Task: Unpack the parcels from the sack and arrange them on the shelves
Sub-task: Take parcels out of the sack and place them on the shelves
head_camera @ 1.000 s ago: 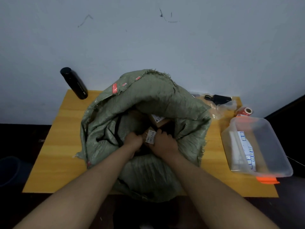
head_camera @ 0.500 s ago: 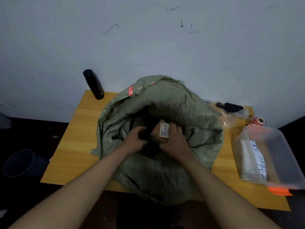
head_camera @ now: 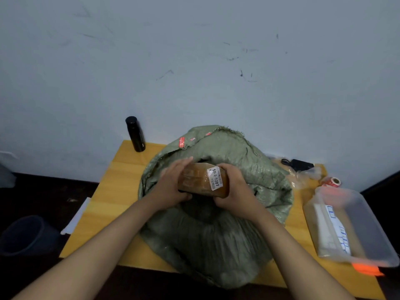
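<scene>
Head view, sole view on record.

Brown parcel held above the mouth of the green woven sack, clamped between both hands. Left hand pressed against the parcel's near-left end, fingers extended along the far side, thumb tucked beneath; fingers only partly curled, grip taken mainly by palm pressure. Right hand wrapped round the opposite end, fingers bent over the top edge beside the white label reading 5S-2-7207. Two-handed hold judged suited to lifting a taped, slippery box clear of the sack's slack rim without snagging. Label turned upward, presumably for reading before shelving.

Sack directly below and around both hands, slumped on the yellow table, mouth folded back to keep the opening wide. Well left of the left hand and further off, black bottle upright near the wall. Right of the right hand, clear plastic tub with papers inside; beyond it a red tape roll and black cable adapter.

Hidden or unclear: sack interior dark, remaining parcels not countable. Shelves not in view. Underside of parcel and both thumbs largely concealed. Tub contents blurred. Dark round container on the floor, far left of the left hand, identity uncertain.

Judgement: extraction step, parcel yet to be carried off.
</scene>
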